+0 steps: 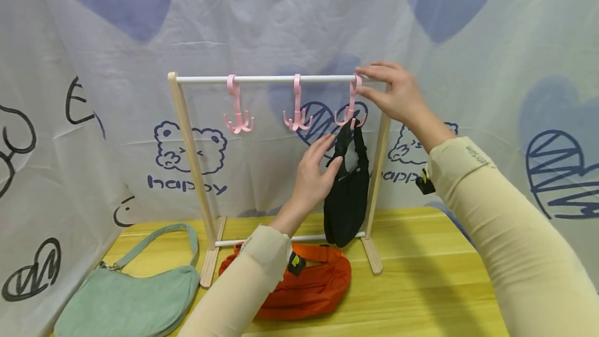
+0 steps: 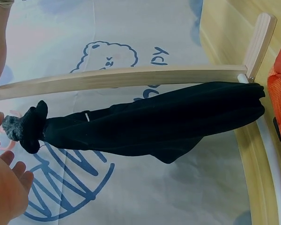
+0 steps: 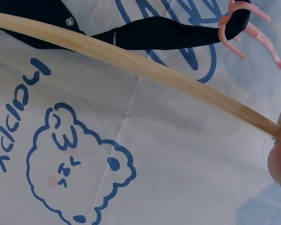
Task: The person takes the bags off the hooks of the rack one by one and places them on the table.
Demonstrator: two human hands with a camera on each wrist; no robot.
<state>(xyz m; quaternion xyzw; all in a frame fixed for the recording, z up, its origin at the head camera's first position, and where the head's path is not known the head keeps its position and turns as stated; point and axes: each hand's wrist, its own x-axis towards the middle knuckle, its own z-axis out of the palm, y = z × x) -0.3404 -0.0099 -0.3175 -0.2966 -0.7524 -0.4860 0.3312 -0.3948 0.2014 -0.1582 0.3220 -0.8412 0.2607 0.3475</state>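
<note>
A black bag [image 1: 348, 207] hangs by its strap from the right-hand pink hook [image 1: 352, 105]; the strap lies over the hook's prongs in the right wrist view. My right hand [image 1: 393, 90] is up at the rack's top rail [image 1: 267, 79], its thumb and fingertips on either side of the hook's upper loop, pinching it. Just left of the strap, my left hand [image 1: 315, 176] has relaxed fingers and an empty palm, its thumb overlapping the bag's upper edge. In the left wrist view, its fingers [image 2: 18, 171] are close beside the bunched strap top [image 2: 30, 129].
Two more pink hooks, a left one [image 1: 238, 108] and a middle one [image 1: 297, 105], hang bare. On the yellow table [image 1: 421, 264] lie a green shoulder bag [image 1: 135, 295] and an orange bag [image 1: 313, 290], partly behind my left sleeve. A printed cloth [image 1: 299, 14] hangs behind the rack.
</note>
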